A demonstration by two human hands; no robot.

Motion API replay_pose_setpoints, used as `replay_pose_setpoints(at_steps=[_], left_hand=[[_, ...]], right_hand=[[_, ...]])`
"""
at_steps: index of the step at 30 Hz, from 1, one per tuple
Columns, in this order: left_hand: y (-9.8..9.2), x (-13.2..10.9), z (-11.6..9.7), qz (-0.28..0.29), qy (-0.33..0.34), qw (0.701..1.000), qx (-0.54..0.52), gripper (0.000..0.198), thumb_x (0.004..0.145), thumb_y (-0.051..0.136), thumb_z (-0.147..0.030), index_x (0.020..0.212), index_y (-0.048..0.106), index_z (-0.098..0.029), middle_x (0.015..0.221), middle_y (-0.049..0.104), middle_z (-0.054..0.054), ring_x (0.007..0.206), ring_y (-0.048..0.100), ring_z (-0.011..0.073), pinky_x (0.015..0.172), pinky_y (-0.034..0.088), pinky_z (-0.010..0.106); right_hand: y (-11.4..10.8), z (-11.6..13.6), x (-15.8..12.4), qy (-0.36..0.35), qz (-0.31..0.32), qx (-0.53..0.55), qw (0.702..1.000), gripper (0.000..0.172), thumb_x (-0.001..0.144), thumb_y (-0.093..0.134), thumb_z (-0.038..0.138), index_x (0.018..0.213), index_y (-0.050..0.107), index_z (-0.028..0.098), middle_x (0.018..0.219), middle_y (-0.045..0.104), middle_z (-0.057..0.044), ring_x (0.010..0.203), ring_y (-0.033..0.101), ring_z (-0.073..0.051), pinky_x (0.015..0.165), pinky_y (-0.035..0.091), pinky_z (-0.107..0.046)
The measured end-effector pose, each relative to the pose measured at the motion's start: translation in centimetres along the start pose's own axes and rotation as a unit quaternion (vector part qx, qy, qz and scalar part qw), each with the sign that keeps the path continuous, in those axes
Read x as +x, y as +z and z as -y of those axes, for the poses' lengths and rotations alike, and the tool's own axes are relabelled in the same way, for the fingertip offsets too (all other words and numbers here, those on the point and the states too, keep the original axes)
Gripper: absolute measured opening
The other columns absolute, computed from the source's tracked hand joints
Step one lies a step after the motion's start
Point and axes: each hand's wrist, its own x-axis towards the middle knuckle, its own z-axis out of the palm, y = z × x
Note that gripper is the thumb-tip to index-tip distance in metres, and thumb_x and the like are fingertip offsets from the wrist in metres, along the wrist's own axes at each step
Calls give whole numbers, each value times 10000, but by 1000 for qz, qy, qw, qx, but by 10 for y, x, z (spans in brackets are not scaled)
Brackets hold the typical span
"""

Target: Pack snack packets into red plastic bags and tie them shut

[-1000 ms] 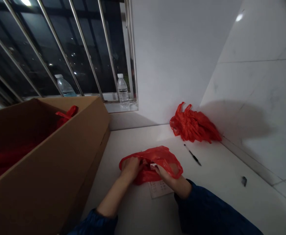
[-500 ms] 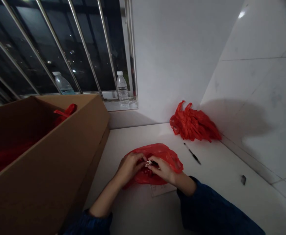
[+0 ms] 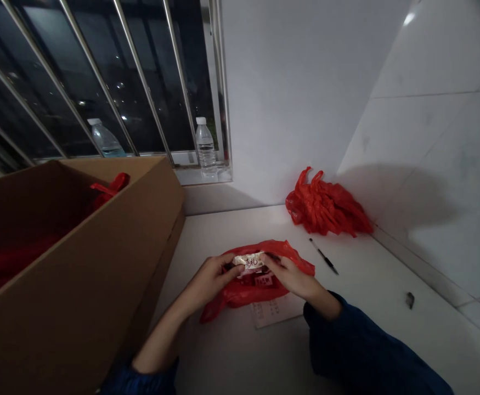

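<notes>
Between my two hands is a small white wrapped packet (image 3: pixel 249 263) with red printed characters. My left hand (image 3: pixel 213 277) pinches its left end between thumb and fingers. At the other end, my right hand (image 3: pixel 284 273) grips it the same way. Both hands are above the mouth of an open red plastic bag (image 3: pixel 240 298), which lies spread on the table. Inside the bag, below the packet, are small red and pink pieces (image 3: pixel 263 280); I cannot make out what they are. A printed sheet (image 3: pixel 275 311) sticks out from under the bag's near side.
A large cardboard box (image 3: pixel 79 263) with red bags inside stands at left. A bunch of red plastic bags (image 3: pixel 326 206) lies at the back right, near a black pen (image 3: pixel 324 258) and a small dark object (image 3: pixel 410 300). Two water bottles (image 3: pixel 205 148) stand by the barred window.
My hands have moved apart, and the packet now shows its printed face between them. The bag's mouth is lower and more open, with the pieces inside and more of the sheet visible.
</notes>
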Motion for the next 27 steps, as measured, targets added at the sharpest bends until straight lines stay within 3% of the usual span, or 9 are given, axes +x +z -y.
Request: replay_pose_setpoints(at_steps=[4,7,11,18,27], left_hand=[[-3,-5,-12,14,11,998,-64,277,930,526,-387,845,637,-148,825,669,26,769,574,148,717,444,240],[-7,-9,-21,38,10,992,-122,256,930,539,-371,869,641,-144,852,669,38,782,571,145,712,454,238],[-12,-13,-29,44,9,992,-118,244,933,534,-355,867,645,-148,866,674,38,773,572,136,700,457,231],[-11,-13,-32,-54,7,993,-102,293,935,544,-397,804,615,-145,744,624,14,688,534,114,631,417,215],[-17,-17,-40,-32,17,990,-139,289,929,558,-387,781,620,-146,737,625,20,685,539,120,635,421,219]], right_hand=[[3,5,-1,51,93,196,975,340,931,508,504,1012,654,208,960,705,-53,846,673,-175,778,553,-311],[0,14,-3,59,111,280,952,265,905,563,472,917,594,208,827,634,-2,712,617,-126,687,523,-257],[-5,22,-5,24,93,293,951,233,899,602,425,828,558,208,736,550,42,661,544,-97,643,464,-222],[-4,24,-7,35,99,293,950,211,920,568,423,864,557,220,816,567,27,722,570,-111,689,499,-251],[-3,25,-7,42,92,348,932,207,889,632,408,825,588,216,777,593,28,712,573,-118,688,478,-259]])
